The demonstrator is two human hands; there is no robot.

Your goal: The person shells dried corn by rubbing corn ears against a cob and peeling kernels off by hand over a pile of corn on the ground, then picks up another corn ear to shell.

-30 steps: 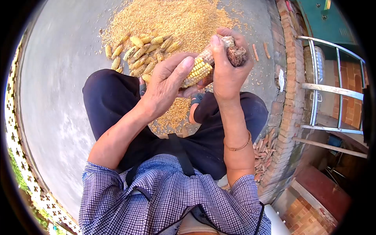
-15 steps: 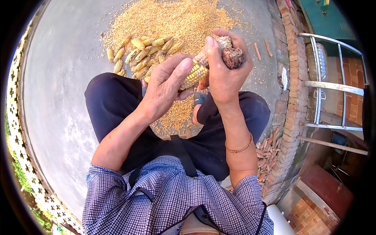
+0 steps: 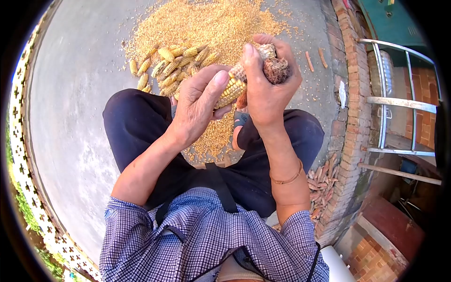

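My left hand point(image 3: 199, 98) is wrapped round a partly shelled corn ear point(image 3: 231, 91), its thumb lying along the yellow kernels. The upper end of that ear is bare cob and runs to my right hand point(image 3: 272, 82). My right hand is closed round a dark reddish corncob point(image 3: 276, 70), pressed against the ear. A pale cob end point(image 3: 267, 50) shows above it, between thumb and fingers. Below the right hand a reddish cob tip point(image 3: 242, 100) pokes out; which cob it belongs to I cannot tell. Both hands are above the space between my knees.
A heap of unshelled corn ears point(image 3: 176, 66) lies ahead, beside a wide spread of loose kernels point(image 3: 202, 23). Two bare cobs point(image 3: 309, 61) lie at the right. More shelled cobs point(image 3: 323, 185) are piled against a low brick edge point(image 3: 353, 117). A metal railing point(image 3: 401, 103) stands beyond.
Both hands and the corn have shifted very slightly to the left. The grip of each hand looks the same.
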